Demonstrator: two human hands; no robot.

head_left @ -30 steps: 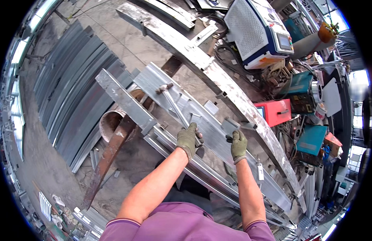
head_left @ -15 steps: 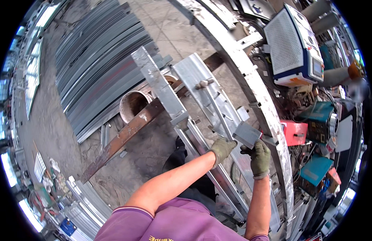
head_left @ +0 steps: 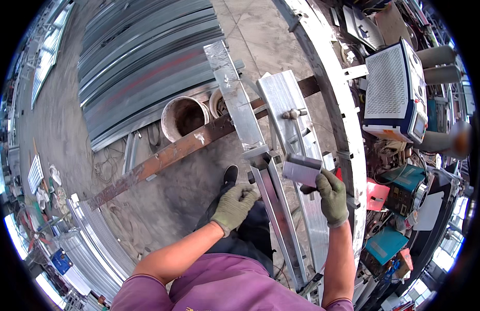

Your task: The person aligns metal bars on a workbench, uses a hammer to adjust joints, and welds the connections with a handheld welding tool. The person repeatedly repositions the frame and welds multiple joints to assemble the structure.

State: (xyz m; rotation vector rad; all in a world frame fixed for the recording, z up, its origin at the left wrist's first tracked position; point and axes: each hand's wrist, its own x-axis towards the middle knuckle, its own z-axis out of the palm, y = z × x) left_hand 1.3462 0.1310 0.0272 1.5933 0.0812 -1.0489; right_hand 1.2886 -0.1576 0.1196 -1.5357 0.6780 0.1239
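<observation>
In my gloved right hand (head_left: 333, 199) is a short grey metal channel piece (head_left: 302, 170), gripped at its right end and held above a long metal beam (head_left: 315, 217). A hammer (head_left: 294, 113) lies on that beam, its lower handle hidden behind the piece. My gloved left hand (head_left: 234, 207) is over my legs, left of a narrow metal channel (head_left: 273, 202). Its fingers are loosely bent and apart, with nothing seen in them. Beyond that channel, a flat metal bar (head_left: 232, 93) extends away from me.
A rusty crossbar (head_left: 162, 158) runs beneath the metal lengths, beside a dirty bucket (head_left: 183, 120). Stacked metal profiles (head_left: 146, 67) lie at the far left. A long pale curved-looking beam (head_left: 349, 135) stands on the right, with a white-and-blue machine (head_left: 390, 85) and teal boxes (head_left: 387, 243) behind.
My left hand has left the hammer's handle end and moved left. The short channel piece has turned in my right hand and shifted slightly left. The view has also shifted.
</observation>
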